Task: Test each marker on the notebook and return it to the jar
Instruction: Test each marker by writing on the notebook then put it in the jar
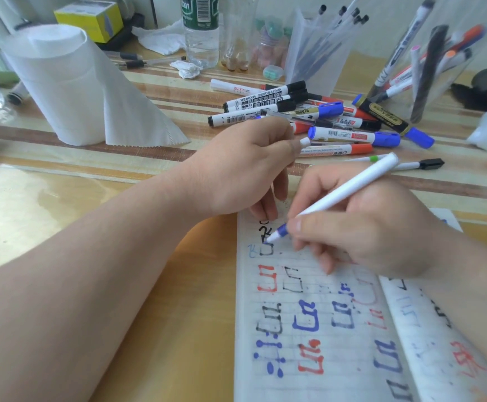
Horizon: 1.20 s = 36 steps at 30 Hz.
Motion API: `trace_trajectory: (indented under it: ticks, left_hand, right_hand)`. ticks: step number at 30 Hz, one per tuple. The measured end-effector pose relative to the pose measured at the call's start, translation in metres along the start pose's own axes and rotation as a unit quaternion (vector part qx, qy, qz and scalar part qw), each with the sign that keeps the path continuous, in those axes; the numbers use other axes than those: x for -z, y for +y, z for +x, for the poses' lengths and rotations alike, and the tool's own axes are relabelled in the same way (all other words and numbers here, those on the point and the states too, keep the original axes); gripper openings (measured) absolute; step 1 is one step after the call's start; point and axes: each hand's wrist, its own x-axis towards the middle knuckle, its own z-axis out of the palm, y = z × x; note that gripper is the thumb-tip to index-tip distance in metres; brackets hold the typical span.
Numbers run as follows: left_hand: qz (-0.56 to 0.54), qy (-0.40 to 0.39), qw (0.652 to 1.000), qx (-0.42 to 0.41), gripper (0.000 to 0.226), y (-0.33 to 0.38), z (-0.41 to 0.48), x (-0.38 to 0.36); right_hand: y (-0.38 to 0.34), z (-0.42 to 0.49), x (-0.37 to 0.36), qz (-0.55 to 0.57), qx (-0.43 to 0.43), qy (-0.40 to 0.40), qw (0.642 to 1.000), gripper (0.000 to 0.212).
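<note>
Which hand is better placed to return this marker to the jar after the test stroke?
Right. The right hand grips the white marker, tip on the notebook, and the jar stands on that side. The left hand pinches what looks like a white cap, farther from the jar.

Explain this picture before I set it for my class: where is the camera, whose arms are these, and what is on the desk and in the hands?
There is no machine here: a person wears a wide-angle camera on the head, so you look down at their own two arms. The right hand grips a white-barrelled marker with a blue tip, its tip on the lined paper notebook, full of red, blue and black test strokes. The left hand rests its lower fingers at the notebook's top edge and seems to pinch a small white cap. Behind lie a loose pile of capped markers, a clear plastic jar holding more, and a white paper-towel roll on the yellow wooden desk.
</note>
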Motion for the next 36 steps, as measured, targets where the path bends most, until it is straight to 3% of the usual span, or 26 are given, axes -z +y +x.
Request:
trace_trajectory:
  ticks: [2, 5, 11, 16, 27, 36]
  left_hand:
    - [0.003, -0.003, 1.0, -0.007, 0.026, -0.001, -0.002, 0.0]
    - [0.026, 0.001, 0.999, -0.039, 0.019, -0.003, -0.004, -0.001]
    - [0.019, 0.01, 0.997, -0.073, 0.01, -0.004, -0.006, -0.005]
    - [0.028, 0.012, 0.996, -0.087, 0.01, -0.003, -0.006, -0.008]
    - [0.049, 0.065, 0.986, -0.142, 0.016, -0.003, -0.009, -0.018]
    - [0.081, 0.061, 0.984, -0.144, 0.022, -0.006, -0.011, -0.016]
  right_hand:
    - [-0.001, 0.004, 0.012, 0.091, 0.023, 0.061, 0.994, 0.009]
    - [-0.001, 0.009, 0.032, 0.232, 0.037, 0.176, 0.956, 0.012]
    - [0.005, 0.013, 0.038, 0.315, 0.027, 0.254, 0.914, 0.011]
    - [0.007, 0.013, 0.041, 0.324, 0.026, 0.246, 0.913, 0.01]
    - [0.005, 0.01, 0.04, 0.292, 0.022, 0.134, 0.947, 0.012]
    - [0.004, 0.013, 0.032, 0.29, -0.021, 0.142, 0.946, 0.016]
